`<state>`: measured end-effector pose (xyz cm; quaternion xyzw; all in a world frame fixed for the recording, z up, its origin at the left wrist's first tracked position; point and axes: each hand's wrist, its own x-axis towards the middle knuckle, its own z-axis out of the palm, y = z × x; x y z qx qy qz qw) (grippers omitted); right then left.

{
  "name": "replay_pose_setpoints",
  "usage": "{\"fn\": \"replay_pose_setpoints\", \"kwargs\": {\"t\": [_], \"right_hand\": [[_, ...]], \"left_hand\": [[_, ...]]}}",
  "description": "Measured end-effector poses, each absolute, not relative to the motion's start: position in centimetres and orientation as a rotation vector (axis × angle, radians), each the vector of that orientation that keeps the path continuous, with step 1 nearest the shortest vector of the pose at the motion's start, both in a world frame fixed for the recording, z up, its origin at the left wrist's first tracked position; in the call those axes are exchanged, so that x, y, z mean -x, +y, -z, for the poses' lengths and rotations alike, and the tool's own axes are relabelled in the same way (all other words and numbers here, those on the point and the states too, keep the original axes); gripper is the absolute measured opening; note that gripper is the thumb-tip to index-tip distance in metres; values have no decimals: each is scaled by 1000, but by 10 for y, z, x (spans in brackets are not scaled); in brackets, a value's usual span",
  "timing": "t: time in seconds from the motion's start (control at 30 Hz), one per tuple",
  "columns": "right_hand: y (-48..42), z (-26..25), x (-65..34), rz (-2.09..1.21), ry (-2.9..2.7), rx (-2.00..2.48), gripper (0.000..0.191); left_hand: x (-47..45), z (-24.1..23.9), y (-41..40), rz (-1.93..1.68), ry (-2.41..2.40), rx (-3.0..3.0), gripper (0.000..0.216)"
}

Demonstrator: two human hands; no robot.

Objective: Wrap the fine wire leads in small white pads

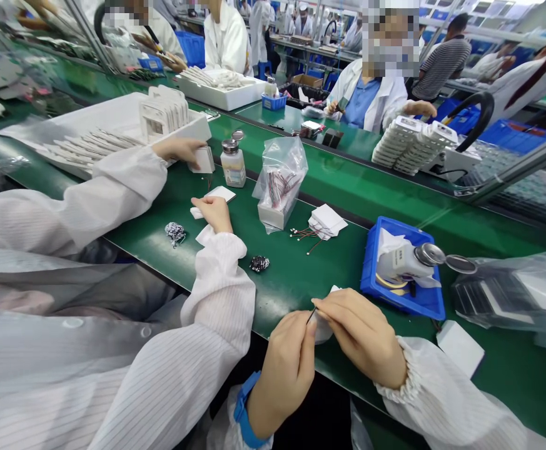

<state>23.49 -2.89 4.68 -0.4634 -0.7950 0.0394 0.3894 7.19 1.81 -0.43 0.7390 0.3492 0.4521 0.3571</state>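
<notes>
In the head view, my left hand (282,369) is nearly closed, thumb and forefinger pinching a thin dark strand (311,314) near the front edge of the green table (221,262). My right hand (364,328) is curled, its fingertips meeting at the strand's upper end. Below them is a white piece (323,331), mostly hidden; I cannot tell whether I grip it too. A blue wristband (247,409) circles my left wrist.

Just beyond my right hand sits a blue tray (370,253) with a tilted white bottle (400,262) inside. Right of it, a white block (460,347) lies near my right sleeve. Ahead are a stack of white packs (328,220) with thin wires and a clear bag (284,156) of wires. To my left, near a dark crumpled scrap (259,263), a co-worker's 2 hands (216,214) touch white pieces (220,193).
</notes>
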Motion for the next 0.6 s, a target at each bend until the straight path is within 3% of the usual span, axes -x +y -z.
{"fn": "replay_pose_setpoints", "kwargs": {"t": [0.37, 0.6], "right_hand": [[-25, -36, -223, -128, -1871, 1303, 21], [-24, -38, -219, -357, -1676, 1371, 15]], "left_hand": [[-84, -1, -6, -1229, 855, -2033, 21], [-79, -7, -6, -893, 916, -1797, 26]]}}
